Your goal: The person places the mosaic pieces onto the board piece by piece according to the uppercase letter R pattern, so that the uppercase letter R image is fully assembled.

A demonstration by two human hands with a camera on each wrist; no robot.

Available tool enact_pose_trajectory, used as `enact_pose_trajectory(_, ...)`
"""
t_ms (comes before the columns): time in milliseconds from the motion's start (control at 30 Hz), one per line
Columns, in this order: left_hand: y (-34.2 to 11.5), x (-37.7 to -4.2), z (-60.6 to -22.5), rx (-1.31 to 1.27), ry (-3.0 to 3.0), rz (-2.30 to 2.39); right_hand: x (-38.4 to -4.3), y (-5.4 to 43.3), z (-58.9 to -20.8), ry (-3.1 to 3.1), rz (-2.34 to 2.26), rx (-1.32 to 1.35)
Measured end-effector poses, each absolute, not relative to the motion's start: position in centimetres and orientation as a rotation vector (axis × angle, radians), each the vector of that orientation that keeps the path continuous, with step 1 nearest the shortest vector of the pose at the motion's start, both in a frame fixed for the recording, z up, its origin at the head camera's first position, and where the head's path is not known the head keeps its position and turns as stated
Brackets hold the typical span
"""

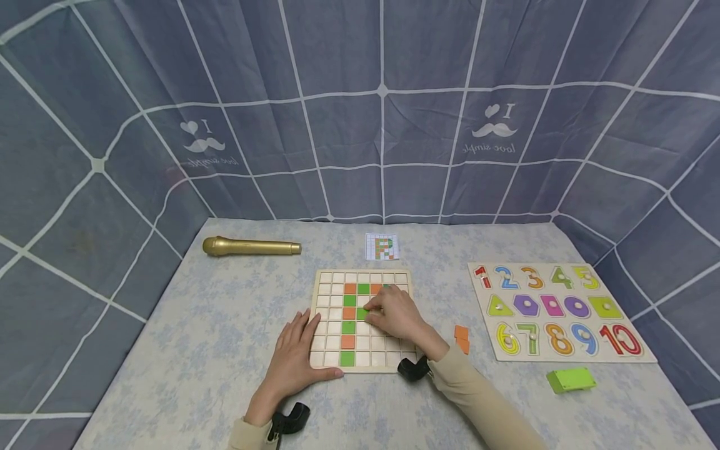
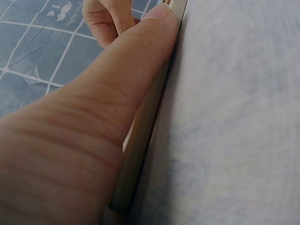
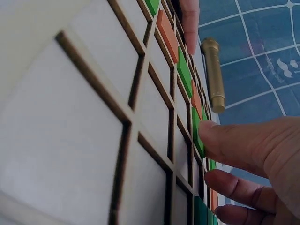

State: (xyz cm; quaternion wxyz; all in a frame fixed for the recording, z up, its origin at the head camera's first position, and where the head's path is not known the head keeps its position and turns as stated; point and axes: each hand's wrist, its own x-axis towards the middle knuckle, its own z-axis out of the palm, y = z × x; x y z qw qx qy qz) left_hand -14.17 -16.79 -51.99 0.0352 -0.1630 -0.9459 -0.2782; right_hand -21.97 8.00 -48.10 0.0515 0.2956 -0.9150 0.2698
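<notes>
A wooden grid board [image 1: 371, 369] lies on the table, holding green and orange square tiles in a column and along its upper part. My left hand [image 1: 289, 362] rests at its lower left corner, fingers along the left side and the thumb on the front edge, as the left wrist view shows. With thumb and fingertips, my right hand [image 1: 396, 312] holds a green tile [image 3: 198, 132] at a cell right of an orange tile [image 1: 349, 313]. That hand covers part of the board's right side.
Loose orange tiles [image 1: 461, 333] lie right of the board. Behind it is a small pattern card [image 1: 382, 247]. A gold microphone [image 1: 253, 247] lies at back left. The number puzzle board [image 1: 648, 357] and a lime-green block [image 1: 570, 379] are at right; a grid-patterned curtain [image 1: 349, 131] surrounds the table.
</notes>
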Motion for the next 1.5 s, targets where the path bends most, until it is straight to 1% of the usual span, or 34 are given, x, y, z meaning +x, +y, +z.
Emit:
enact_pose_trajectory(333,-16.8,-14.2,-52.1,-0.501,-2.908,-0.868,-20.3,9.8,-48.1,-2.727,0.861,0.834)
enact_pose_trajectory(800,-16.9,-14.2,-52.1,-0.492,-2.915,-0.885,-17.4,14.8,-48.0,-2.524,0.96,0.794)
enact_pose_trajectory(967,-16.9,-14.2,-52.2,-0.489,-2.92,-0.882,-16.0,16.4,-48.1,-2.572,0.949,0.702)
enact_pose_trajectory(1133,-16.9,-14.3,-52.1,-0.484,-2.921,-0.879,-15.1,17.6,-48.5,-2.635,0.938,0.675)
enact_pose_trajectory(1500,-16.9,-14.3,-52.0,-0.491,-2.916,-0.874,-14.5,19.2,-48.4,-2.852,0.944,0.63)
